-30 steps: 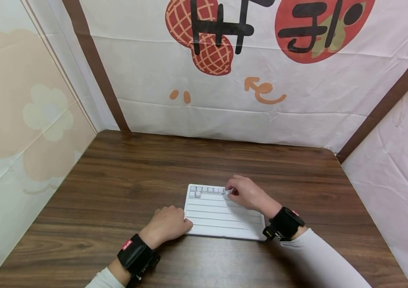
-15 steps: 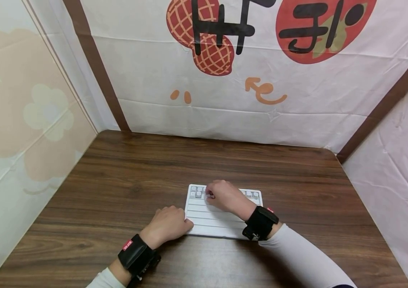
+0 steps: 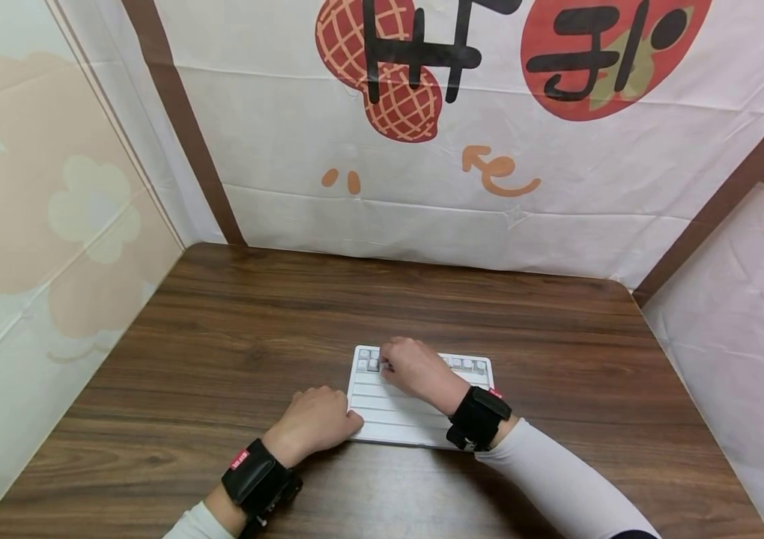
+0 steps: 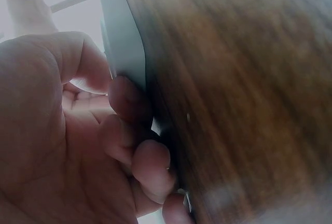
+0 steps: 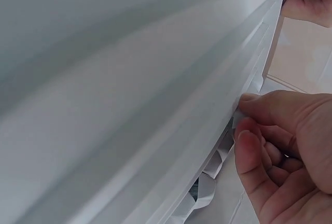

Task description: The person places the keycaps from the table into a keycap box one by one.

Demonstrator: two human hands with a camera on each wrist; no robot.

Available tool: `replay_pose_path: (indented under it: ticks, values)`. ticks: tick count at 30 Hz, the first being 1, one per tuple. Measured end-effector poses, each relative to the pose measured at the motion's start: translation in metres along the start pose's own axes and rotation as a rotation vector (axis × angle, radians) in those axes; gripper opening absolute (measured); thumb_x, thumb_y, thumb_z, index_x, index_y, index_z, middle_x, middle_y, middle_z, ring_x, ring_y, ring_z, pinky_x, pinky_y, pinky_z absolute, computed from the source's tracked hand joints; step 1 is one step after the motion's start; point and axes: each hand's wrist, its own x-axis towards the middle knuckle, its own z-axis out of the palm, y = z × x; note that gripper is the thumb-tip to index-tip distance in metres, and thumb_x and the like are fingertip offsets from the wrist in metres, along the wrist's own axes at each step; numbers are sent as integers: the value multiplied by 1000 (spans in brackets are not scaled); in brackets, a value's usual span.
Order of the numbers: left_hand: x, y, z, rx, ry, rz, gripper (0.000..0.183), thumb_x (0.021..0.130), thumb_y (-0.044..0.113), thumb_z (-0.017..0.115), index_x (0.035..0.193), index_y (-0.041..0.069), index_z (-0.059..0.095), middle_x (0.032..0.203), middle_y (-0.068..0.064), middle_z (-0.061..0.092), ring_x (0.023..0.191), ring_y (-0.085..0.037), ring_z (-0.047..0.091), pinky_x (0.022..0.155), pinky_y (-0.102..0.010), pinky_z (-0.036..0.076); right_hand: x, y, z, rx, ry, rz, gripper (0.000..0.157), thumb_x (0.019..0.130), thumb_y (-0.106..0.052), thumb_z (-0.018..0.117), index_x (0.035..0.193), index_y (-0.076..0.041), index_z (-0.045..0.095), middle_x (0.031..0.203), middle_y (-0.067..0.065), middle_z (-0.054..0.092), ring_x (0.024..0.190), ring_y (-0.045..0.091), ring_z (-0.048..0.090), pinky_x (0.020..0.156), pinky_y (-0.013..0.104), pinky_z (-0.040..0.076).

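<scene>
A white ridged tray lies on the brown table, with small white keycaps along its far rows. My left hand grips the tray's near left side, thumb on top and fingers curled at the edge, as the left wrist view shows. Over the far left part of the tray is my right hand. Its thumb and index finger pinch a white keycap, close beside the keycaps at the left end of the second row. From the head view, the right hand covers the middle of the top row.
The wood-grain table extends around the tray on all sides. Printed white fabric walls rise behind it and at both sides. Black straps with cameras sit on both wrists.
My right hand has moved left along the tray's far rows, uncovering keycaps at the right end and covering the middle of the top row. The left hand keeps its grip on the tray.
</scene>
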Motion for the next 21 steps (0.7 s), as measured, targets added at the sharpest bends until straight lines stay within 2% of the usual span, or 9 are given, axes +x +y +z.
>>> replay_pose_path:
  ticks: [14,18,21]
  values:
    - [-1,-2,0,10,5,3,35,84,28,58,54,18,43,58,4,39,56,-18,42,61,-43,36,4,-5,3,-4,1,-13,9,85,-8,73,85,-12,65,77,-2,66,66,12,59,59,28,47]
    - [-1,-1,0,10,7,1,35,84,28,58,54,18,43,58,3,41,56,-18,43,61,-43,36,4,-6,-2,12,-26,17,8,86,-11,74,91,-11,68,83,0,69,70,13,62,61,29,49]
    - [0,-2,1,11,9,-1,35,84,28,58,54,18,44,58,3,42,56,-18,43,61,-43,36,2,-4,-10,32,-37,46,14,87,-15,75,99,-9,70,89,2,71,75,15,65,64,30,51]
